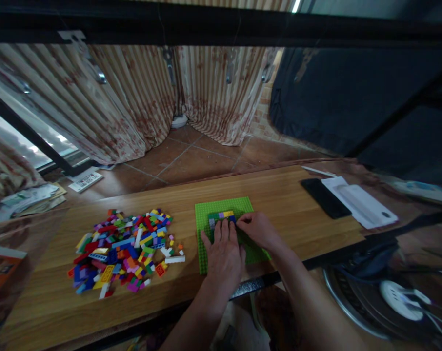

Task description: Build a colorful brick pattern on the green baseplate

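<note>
Head view: your green board [223, 204] lies flat on the wooden table [279, 192], right of a pile of loose toy bricks [122, 248]. The joined bricks [215, 215] sit on the board's upper middle, partly under your fingers, with green, purple, yellow and blue showing.

Those bricks look like hard, light plastic: stiff, not fragile, a little slick and small enough to slip from a loose pinch. Take a single one by its two opposite sides, leaving the studs clear for pressing. The board seems light and thin, likely to slide on the smooth wood, so its bare edge is the place to steady it.

Your left hand [225, 246] lies palm down, fingers nearly straight and slightly spread, their tips on the joined bricks without gripping them. Your right hand [257, 228] is just beside their right side, fingers curled and the tips drawn close to the thumb; whether a brick is pinched there, you cannot tell at this size.
</note>
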The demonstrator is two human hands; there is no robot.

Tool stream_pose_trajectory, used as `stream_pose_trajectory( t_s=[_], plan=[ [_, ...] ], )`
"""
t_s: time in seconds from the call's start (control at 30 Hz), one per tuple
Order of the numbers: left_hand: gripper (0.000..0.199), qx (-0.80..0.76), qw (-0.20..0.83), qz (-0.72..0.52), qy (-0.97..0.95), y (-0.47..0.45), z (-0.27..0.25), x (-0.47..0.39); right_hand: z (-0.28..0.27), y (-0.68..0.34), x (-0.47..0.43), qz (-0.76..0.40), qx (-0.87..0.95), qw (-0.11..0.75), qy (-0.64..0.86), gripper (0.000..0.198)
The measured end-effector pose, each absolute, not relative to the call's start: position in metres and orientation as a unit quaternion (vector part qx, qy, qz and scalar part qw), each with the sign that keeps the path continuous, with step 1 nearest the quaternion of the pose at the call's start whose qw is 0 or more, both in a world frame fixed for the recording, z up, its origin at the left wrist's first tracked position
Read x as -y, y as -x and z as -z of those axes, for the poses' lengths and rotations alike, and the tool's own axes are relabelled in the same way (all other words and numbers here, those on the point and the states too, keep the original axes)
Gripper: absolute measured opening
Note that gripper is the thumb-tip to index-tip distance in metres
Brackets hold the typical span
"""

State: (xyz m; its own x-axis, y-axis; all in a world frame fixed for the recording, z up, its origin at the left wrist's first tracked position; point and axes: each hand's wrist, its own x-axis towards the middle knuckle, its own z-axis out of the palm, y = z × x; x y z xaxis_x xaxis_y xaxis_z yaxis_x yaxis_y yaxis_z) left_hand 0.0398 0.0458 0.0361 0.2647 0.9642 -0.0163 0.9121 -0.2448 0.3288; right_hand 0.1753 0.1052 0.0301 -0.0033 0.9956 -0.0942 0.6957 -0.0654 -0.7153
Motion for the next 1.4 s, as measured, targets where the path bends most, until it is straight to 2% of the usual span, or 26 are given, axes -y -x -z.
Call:
stream_pose_trajectory(
  t_s=[0.3, 0.4, 0.57, 0.73, 1.03, 1.27, 1.4],
  plan=[
    [0.056, -0.600, 0.151, -0.120, -0.776, -0.039, -0.034, -0.045, -0.033, -0.177, -0.103, -0.320, 0.622, 0.261, 0.665, 0.021],
    [0.055, -0.602, 0.160, -0.133, -0.771, -0.037, -0.035, -0.045, -0.034, -0.180, -0.105, -0.343, 0.587, 0.315, 0.662, 0.023],
    [0.056, -0.607, 0.159, -0.164, -0.761, -0.025, -0.044, -0.048, -0.040, -0.182, -0.108, -0.446, 0.425, 0.412, 0.671, 0.043],
    [0.063, -0.632, 0.168, -0.141, -0.744, -0.009, -0.049, -0.055, -0.044, -0.183, -0.108, -0.562, 0.304, 0.492, 0.591, 0.041],
    [0.067, -0.633, 0.182, -0.084, -0.748, 0.001, -0.054, -0.057, -0.038, -0.192, -0.109, -0.597, 0.341, 0.487, 0.539, 0.021],
    [0.097, -0.598, 0.222, -0.040, -0.769, 0.014, -0.060, -0.059, -0.029, -0.196, -0.110, -0.576, 0.355, 0.494, 0.546, 0.030],
    [0.104, -0.594, 0.232, -0.016, -0.770, 0.015, -0.063, -0.057, -0.024, -0.196, -0.114, -0.513, 0.376, 0.496, 0.592, 0.039]
  ],
)
